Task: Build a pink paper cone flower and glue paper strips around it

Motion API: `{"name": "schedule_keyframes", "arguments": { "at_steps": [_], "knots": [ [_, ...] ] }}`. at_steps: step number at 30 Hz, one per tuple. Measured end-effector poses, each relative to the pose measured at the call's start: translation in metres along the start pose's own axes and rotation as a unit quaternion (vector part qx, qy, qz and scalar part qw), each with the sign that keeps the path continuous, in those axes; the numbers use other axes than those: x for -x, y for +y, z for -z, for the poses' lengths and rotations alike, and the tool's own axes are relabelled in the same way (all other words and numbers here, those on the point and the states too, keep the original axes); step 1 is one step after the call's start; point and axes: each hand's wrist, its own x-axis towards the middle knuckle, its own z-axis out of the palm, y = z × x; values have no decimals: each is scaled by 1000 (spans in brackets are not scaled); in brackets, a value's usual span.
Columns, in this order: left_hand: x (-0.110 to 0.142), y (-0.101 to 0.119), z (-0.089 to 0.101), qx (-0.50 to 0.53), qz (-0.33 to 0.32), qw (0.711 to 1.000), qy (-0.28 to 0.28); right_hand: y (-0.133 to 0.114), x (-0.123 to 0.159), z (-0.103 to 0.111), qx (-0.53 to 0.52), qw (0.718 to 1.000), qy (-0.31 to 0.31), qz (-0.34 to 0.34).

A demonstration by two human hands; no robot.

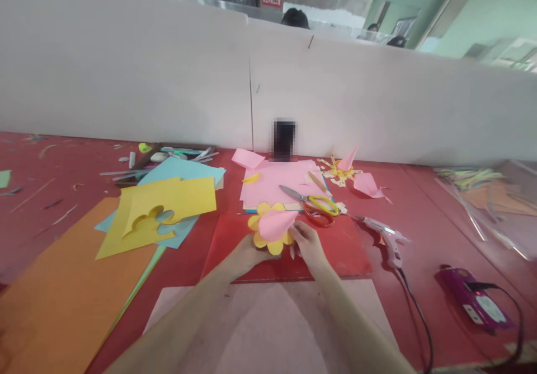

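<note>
A yellow paper flower (275,247) with scalloped petals and a pink paper cone (274,224) on its face is held up over a red board (339,251). My left hand (250,252) is closed on its lower left edge, the fingertips hidden behind the petals. On the other side, my right hand (308,239) pinches the right edge near the cone's tip. Just beyond lie scissors (308,197) with yellow and red handles, resting partly on pink paper sheets (268,181). A pink hot glue gun (388,237) lies to the right.
Yellow sheets (146,200), one with a cut-out, and orange paper (75,295) lie left. A tray of sticks (184,153) stands behind them. A purple power strip (474,298) with a cord sits right. A second cone piece (346,164) lies near the white partition (168,71).
</note>
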Motion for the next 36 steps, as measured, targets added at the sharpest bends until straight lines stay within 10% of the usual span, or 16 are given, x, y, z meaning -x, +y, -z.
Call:
{"name": "schedule_keyframes", "arguments": {
  "at_steps": [17, 36],
  "knots": [
    [-4, -3, 0, -23, 15, 1000, 7, -4, 2, 1, -48, 998, 36, 2],
    [0, 4, 14, 130, -135, 974, 124, -2, -6, 15, -176, 977, 123, 17]
  ]
}}
